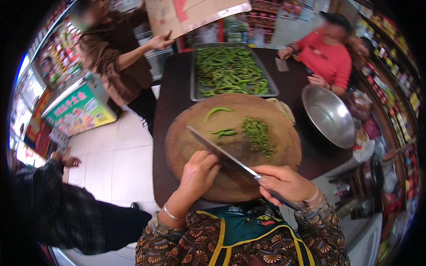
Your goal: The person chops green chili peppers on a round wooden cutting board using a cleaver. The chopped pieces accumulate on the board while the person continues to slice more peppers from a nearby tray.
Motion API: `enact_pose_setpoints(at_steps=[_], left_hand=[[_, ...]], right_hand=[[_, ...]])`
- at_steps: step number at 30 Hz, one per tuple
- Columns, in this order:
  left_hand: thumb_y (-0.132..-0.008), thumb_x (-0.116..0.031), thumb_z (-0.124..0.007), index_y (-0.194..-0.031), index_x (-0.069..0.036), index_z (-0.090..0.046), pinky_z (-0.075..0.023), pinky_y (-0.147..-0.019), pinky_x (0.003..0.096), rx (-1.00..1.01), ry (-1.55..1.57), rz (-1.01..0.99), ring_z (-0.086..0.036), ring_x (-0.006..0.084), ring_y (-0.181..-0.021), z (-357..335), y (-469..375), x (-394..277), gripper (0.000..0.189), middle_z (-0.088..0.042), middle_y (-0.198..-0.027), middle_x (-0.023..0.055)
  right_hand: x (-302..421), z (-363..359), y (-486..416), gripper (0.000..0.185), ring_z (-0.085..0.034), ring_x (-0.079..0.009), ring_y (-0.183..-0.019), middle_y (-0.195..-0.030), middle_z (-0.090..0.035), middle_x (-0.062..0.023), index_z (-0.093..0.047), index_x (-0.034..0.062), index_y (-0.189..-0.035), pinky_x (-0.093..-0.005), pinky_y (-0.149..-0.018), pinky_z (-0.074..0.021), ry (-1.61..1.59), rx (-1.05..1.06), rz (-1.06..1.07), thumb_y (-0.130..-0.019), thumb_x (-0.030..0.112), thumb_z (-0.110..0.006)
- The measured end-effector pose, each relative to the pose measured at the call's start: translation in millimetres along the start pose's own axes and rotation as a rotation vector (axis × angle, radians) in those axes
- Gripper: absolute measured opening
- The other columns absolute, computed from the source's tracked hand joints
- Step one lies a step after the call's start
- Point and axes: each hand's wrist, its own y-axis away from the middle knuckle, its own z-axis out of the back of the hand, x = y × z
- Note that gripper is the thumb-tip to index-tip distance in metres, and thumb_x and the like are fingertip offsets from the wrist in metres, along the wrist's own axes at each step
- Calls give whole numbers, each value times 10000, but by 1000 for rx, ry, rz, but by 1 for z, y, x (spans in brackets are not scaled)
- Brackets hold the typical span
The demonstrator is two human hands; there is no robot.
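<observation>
My right hand [283, 183] grips the dark handle of a kitchen knife [226, 154]. Its broad blade slants up and left above a round wooden chopping board [186, 146]. Against the near side of the blade, my left hand [200, 171] has its fingers curled; whether they pinch anything is hidden. Beyond the blade lie two short green chili peppers [223, 132] and one longer curved chili pepper [216, 112]. A pile of chopped green chili [258, 134] sits on the right part of the board.
Behind the board a metal tray [273, 87] holds many green chilies, on a dark table [178, 71]. A steel basin [329, 114] stands at right; a cloth [283, 109] lies by the board. One person holds cardboard [203, 15]; another sits at right, a third at lower left.
</observation>
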Motion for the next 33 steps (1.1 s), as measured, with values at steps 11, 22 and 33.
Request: enact_pose_setpoints(at_steps=[11, 22, 33], left_hand=[[-783, -24, -702, -876, -27, -659, -493, -703, 436, 16, 6, 67, -590, 354, -808, 1, 1, -4, 103, -591, -841, 142], [-794, -2, -702, -913, -11, -667, -498, -721, 430, 53, 1, 82, -609, 360, -826, 7, -1, -12, 124, -611, -874, 155], [-794, -4, -691, -898, -11, -652, -498, -726, 426, 32, -80, 83, -609, 352, -833, -1, 2, -11, 111, -613, -863, 153]], right_hand=[[4, -5, -44, 422, -515, -61, -489, -704, -553, -4, -453, 46, -1434, -211, -440, -444, 81, 23, 35, -1068, 254, -439], [-7, -8, -43, 387, -531, -86, -485, -719, -542, -11, -496, 68, -1384, -233, -420, -447, 29, 11, 104, -1066, 277, -431], [-6, 2, -1, 422, -527, -56, -493, -716, -553, 5, -449, 56, -1440, -219, -434, -438, 16, 52, 35, -1071, 259, -423]])
